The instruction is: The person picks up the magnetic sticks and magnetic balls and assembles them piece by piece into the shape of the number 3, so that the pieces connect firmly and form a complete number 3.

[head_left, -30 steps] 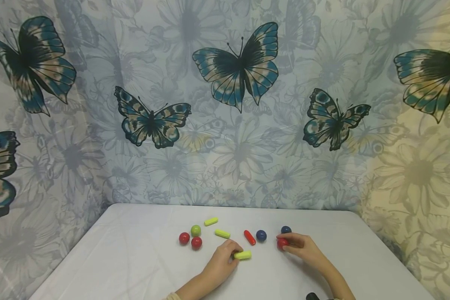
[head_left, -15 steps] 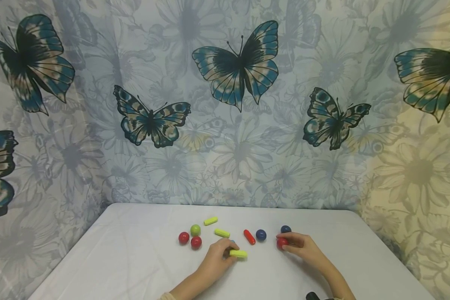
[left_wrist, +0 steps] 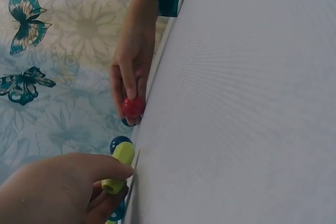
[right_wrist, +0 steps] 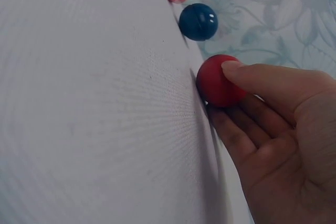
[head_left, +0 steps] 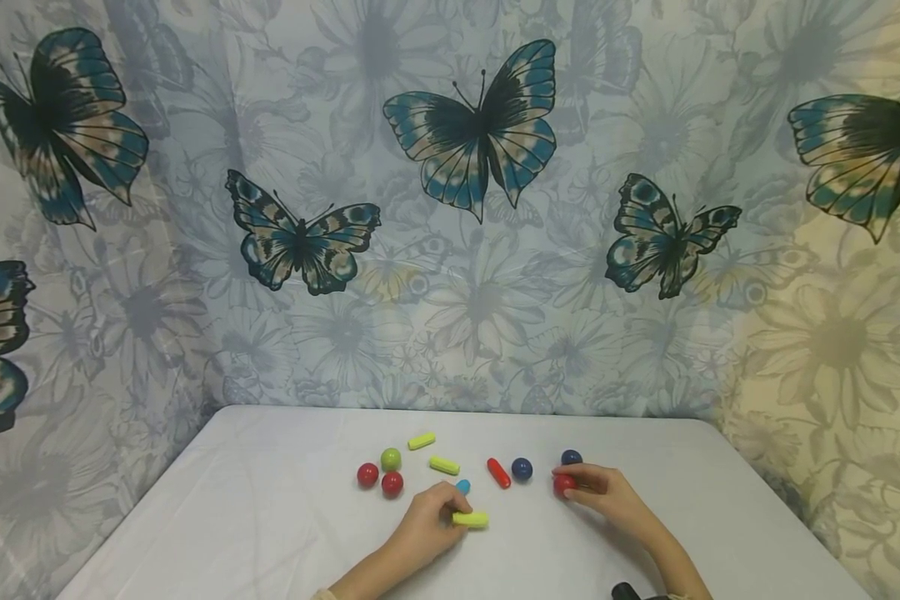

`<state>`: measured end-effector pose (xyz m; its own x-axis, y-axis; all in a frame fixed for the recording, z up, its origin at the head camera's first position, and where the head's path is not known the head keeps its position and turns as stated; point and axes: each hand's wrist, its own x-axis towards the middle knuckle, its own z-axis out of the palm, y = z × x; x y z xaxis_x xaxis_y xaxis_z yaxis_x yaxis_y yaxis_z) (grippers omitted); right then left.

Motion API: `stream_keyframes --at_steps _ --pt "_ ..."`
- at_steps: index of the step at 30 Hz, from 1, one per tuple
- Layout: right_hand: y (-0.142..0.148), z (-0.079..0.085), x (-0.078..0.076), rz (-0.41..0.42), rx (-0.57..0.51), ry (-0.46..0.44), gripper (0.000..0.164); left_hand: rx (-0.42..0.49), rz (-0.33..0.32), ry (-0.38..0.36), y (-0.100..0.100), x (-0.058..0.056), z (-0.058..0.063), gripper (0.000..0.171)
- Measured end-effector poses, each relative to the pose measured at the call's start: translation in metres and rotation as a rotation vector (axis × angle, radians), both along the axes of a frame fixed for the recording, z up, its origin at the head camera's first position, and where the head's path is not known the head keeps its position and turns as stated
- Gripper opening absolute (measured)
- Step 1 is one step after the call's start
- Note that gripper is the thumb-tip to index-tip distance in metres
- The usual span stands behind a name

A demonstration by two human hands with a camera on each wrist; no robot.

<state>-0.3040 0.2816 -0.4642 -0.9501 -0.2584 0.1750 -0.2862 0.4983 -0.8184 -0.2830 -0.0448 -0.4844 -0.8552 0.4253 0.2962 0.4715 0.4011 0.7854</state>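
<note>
In the head view my left hand [head_left: 423, 527] pinches a yellow-green hexagonal tube-shaped bead [head_left: 470, 520] between thumb and fingers. A hole shows in the bead's end in the left wrist view. Just beyond those fingers lies a light-blue piece [head_left: 462, 486], partly hidden. Over on the right, my right hand [head_left: 607, 498] holds a red ball [head_left: 565, 485] at the table surface, thumb on one side and fingers on the other; the right wrist view shows this red ball [right_wrist: 219, 81] close up. Right behind it sits a dark blue ball [head_left: 572, 457].
Between the hands lie a red tube-shaped bead [head_left: 498, 472] and another dark blue ball [head_left: 522, 469]. Two yellow-green beads, one nearer [head_left: 444, 466] and one farther back [head_left: 422, 441], lie left of centre. Farther left, a green ball [head_left: 391, 459] touches or nearly touches two red balls [head_left: 392, 484].
My left hand has shifted left, then slightly toward me, with the yellow-green bead in its grip. The light-blue piece has come into view beyond it. My right hand stays on the red ball.
</note>
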Motion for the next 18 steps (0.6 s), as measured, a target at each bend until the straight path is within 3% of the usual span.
stream_keyframes --at_steps 5,18 --pt "0.0019 -0.0025 -0.0019 0.014 -0.033 -0.02 0.039 0.017 -0.032 -0.034 -0.0007 -0.001 -0.0004 0.025" --pt "0.0024 -0.0045 -0.0025 0.047 -0.066 0.01 0.04 0.066 -0.047 -0.008 -0.0004 -0.0033 -0.0041 0.021"
